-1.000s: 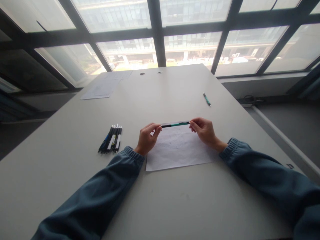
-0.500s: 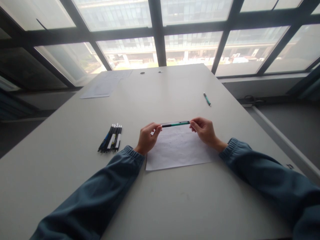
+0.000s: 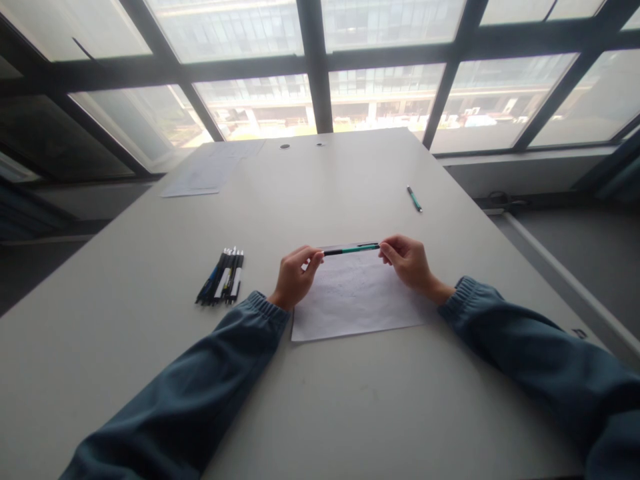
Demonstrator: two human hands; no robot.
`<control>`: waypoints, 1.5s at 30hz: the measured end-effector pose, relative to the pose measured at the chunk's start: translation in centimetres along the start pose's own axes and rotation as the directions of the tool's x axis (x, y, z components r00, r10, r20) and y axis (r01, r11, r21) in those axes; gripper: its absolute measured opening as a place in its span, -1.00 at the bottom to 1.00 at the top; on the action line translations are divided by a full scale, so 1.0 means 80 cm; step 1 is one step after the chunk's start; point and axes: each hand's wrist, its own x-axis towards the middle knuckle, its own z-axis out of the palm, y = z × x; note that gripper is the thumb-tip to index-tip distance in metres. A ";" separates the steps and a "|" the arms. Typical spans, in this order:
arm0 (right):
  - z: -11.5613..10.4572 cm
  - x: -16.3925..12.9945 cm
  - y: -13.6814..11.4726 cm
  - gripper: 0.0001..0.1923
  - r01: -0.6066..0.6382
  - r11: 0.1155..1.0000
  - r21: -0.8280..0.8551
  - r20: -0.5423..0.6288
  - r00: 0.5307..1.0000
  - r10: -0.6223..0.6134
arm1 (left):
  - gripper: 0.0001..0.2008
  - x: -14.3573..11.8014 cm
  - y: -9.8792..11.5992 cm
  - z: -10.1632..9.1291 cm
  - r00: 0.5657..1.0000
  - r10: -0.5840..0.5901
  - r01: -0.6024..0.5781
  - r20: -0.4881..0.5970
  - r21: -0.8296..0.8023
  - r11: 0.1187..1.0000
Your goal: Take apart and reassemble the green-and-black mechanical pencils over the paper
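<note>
A green and black pen [image 3: 353, 250] is held level between my two hands, over the far edge of a sheet of paper [image 3: 357, 303]. My left hand [image 3: 296, 273] pinches its black end between thumb and fingers. At the other end, by the clip, my right hand [image 3: 407, 261] grips it with thumb and forefinger. Faint marks show on the paper, which lies flat on the white table. To the left of my left hand lies a bunch of pens [image 3: 221, 277], mostly black, side by side.
Another green pen [image 3: 414, 199] lies farther off at the right. Papers [image 3: 200, 175] rest near the table's far left edge. The white table [image 3: 320, 413] reaches to the windows [image 3: 385, 97], and two small round fittings sit at its far end.
The pen has rolled very slightly between my fingertips, its clip now sitting a little differently. Both hands keep the same place.
</note>
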 end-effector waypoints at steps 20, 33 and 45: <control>0.000 0.000 0.000 -0.62 0.017 0.999 -0.049 0.018 1.000 -0.016 | -0.65 -0.002 -0.001 0.000 1.000 -0.027 0.028 0.011 -0.026 0.999; -0.002 -0.001 0.004 -0.63 0.053 0.992 -0.118 0.033 0.998 -0.050 | -0.62 -0.001 0.000 0.000 0.999 -0.037 0.038 0.012 -0.040 0.998; -0.001 -0.002 -0.001 -0.60 0.071 0.981 -0.182 0.049 0.997 -0.063 | -0.60 -0.002 -0.003 0.001 0.999 -0.040 0.040 0.019 -0.035 0.999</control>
